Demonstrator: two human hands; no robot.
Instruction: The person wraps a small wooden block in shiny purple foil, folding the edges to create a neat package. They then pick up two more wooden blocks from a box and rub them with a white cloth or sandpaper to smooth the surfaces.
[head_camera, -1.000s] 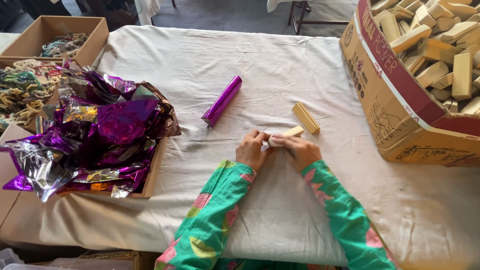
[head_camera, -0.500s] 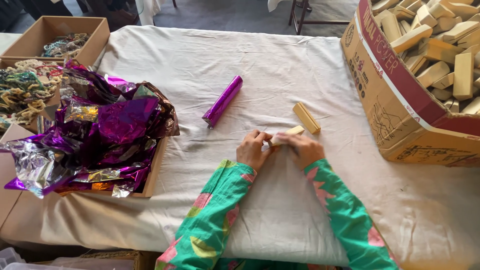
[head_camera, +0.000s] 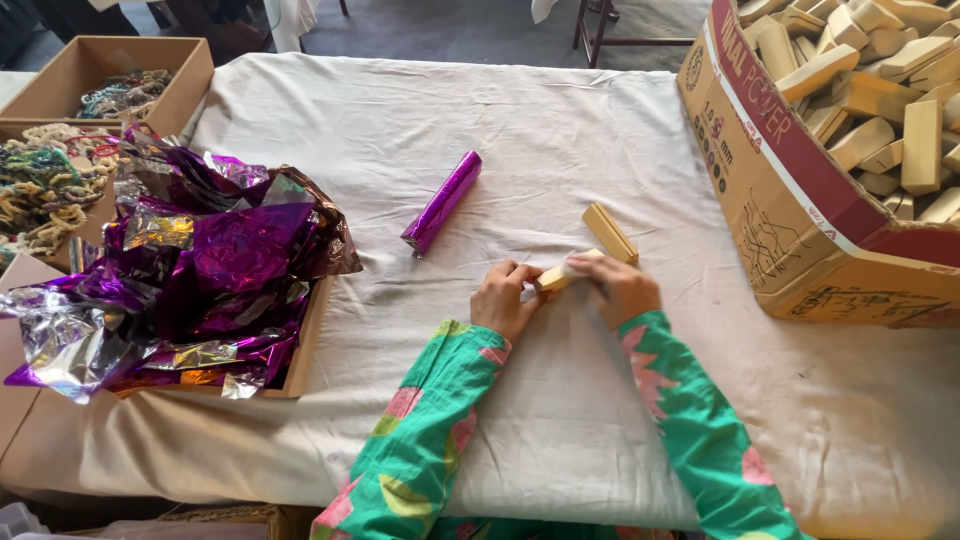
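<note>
both hands, left hand (head_camera: 503, 300) and right hand (head_camera: 622, 288), pinching one pale wooden block (head_camera: 556, 276) on the bench (head_camera: 560, 130), purple foil-wrapped stick (head_camera: 442, 202) just far-left of them

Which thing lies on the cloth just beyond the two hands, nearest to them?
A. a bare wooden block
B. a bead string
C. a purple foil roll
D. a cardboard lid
A: a bare wooden block lies just past the right hand, closer than the purple roll; both hands, with the left hand, grip another block.
</note>
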